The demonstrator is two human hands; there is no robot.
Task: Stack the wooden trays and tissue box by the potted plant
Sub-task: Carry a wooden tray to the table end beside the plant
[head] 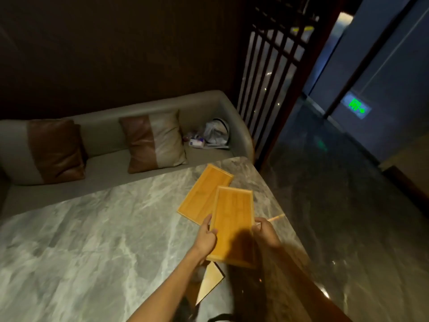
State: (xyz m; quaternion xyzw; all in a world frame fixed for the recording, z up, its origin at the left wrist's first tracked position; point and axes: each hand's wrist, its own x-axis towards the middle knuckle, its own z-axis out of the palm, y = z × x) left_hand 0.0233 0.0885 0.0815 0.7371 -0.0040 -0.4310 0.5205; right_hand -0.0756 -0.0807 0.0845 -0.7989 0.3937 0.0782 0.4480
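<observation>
Now near tray gripped at both long edges, left hand, right hand; levelled for stacking onto far tray.

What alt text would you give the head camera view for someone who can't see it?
Both hands, left hand and right hand, hold a wooden tray over a marble table, overlapping a second tray lying flat. Behind is a grey sofa with two cushions.
</observation>
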